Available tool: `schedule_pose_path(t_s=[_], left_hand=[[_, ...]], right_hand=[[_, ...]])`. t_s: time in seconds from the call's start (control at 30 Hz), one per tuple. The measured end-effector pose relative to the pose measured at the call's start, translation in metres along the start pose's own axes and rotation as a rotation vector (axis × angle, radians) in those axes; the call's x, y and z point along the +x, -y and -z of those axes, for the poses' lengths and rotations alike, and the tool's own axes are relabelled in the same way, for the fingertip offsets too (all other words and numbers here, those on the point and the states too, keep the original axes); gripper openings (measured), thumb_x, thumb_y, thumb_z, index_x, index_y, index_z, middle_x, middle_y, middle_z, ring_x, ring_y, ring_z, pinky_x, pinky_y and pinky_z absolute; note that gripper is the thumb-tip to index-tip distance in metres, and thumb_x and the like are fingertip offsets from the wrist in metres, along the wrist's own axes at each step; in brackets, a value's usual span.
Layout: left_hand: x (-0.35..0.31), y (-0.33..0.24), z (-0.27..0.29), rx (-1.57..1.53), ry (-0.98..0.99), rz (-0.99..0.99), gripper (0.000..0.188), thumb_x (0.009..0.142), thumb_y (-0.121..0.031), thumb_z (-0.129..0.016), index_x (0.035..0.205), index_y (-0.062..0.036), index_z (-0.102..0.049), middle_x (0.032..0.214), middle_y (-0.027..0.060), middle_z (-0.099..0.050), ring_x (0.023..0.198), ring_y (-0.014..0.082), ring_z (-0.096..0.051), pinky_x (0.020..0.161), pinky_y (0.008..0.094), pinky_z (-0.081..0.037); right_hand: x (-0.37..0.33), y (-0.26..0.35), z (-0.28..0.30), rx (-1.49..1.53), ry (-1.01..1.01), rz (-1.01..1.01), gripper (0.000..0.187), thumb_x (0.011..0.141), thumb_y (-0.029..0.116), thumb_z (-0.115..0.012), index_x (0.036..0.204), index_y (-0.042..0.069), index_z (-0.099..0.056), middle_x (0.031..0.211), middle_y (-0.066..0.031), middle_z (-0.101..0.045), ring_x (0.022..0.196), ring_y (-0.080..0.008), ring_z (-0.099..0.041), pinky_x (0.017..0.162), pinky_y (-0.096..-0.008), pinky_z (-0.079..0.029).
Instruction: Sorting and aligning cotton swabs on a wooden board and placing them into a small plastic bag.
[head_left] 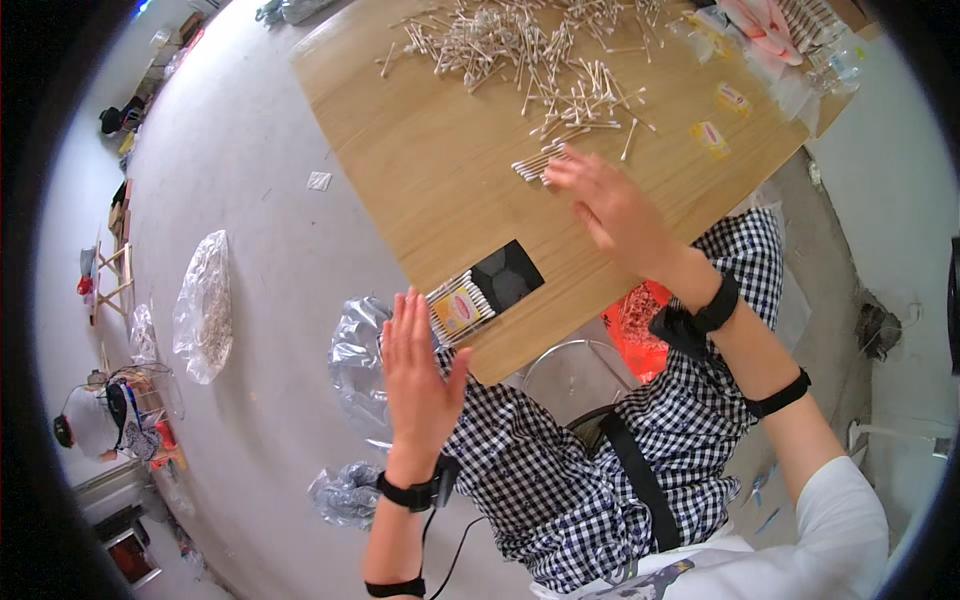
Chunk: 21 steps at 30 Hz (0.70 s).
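Note:
My left hand [418, 375] is held flat, fingers stretched and thumb apart, at the table's near left edge. Its fingers are beside a clear packet of cotton swabs [462, 310] with a yellow label; whether they touch is hard to tell. A black rectangular piece [508, 275] lies against the packet. Over the table, my right hand [620, 212] has its fingers extended, and nothing shows in its grasp. Its fingertips reach the end of a small row of cotton swabs [533, 166], partly covering them. Beyond lies a large loose heap of cotton swabs [500, 48].
Two yellow labels [711, 138] lie on the wooden table [400, 150], right of the heap. Clear plastic packaging [800, 95] crowds the far right corner. A red bag [637, 330] is below the near edge. Plastic bags [205, 305] lie on the floor, and another person [95, 422] sits far left.

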<state>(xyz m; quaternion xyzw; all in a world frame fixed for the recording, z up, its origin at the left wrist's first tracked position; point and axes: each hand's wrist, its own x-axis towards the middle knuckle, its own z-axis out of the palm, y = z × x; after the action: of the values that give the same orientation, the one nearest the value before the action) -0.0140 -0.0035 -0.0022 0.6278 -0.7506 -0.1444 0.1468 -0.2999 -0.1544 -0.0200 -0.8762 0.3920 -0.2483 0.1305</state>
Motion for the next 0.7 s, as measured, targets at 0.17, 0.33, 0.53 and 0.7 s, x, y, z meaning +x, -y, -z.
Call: schedule_pose_path(t_s=[0.17,0.33,0.53,0.7], left_hand=[[0.015,-0.035,-0.025,0.196,0.055,0.060,0.088,0.091,-0.050,-0.055,0.149,0.0056,-0.019,0.158,0.0213,-0.015,0.147,0.0357,-0.011,0.118,0.0480,-0.010],[0.017,-0.037,-0.028,0.300,0.120,0.105,0.097,0.089,-0.062,-0.047,0.148,0.0081,-0.016,0.157,0.0246,-0.013,0.147,0.0377,-0.010,0.118,0.0487,-0.008],[0.008,-0.034,-0.024,0.260,0.110,0.156,0.097,0.088,-0.059,-0.051,0.148,0.0091,-0.016,0.157,0.0251,-0.013,0.147,0.0373,-0.011,0.118,0.0488,-0.007],[0.011,-0.039,-0.028,0.096,0.023,0.183,0.090,0.090,-0.045,-0.058,0.149,0.0076,-0.016,0.157,0.0248,-0.015,0.147,0.0368,-0.012,0.118,0.0483,-0.007]], right_hand=[[0.017,-0.018,-0.008,-0.107,-0.068,0.026,0.048,0.092,0.019,-0.058,0.136,0.006,-0.047,0.141,-0.0113,-0.047,0.137,-0.0269,-0.037,0.114,-0.0466,-0.029],[0.017,-0.021,-0.023,-0.284,0.052,0.055,0.053,0.094,0.034,-0.054,0.138,0.006,-0.045,0.147,-0.0098,-0.041,0.142,-0.0246,-0.030,0.117,-0.0464,-0.021],[0.014,0.039,-0.026,0.605,-0.100,-0.175,0.059,0.098,0.040,-0.047,0.142,0.001,-0.039,0.147,-0.0144,-0.041,0.141,-0.0280,-0.031,0.115,-0.0417,-0.025],[0.005,0.097,-0.054,1.339,-0.104,-0.400,0.063,0.102,0.044,-0.039,0.145,-0.003,-0.033,0.149,-0.0174,-0.037,0.141,-0.0250,-0.031,0.114,-0.0372,-0.025]])
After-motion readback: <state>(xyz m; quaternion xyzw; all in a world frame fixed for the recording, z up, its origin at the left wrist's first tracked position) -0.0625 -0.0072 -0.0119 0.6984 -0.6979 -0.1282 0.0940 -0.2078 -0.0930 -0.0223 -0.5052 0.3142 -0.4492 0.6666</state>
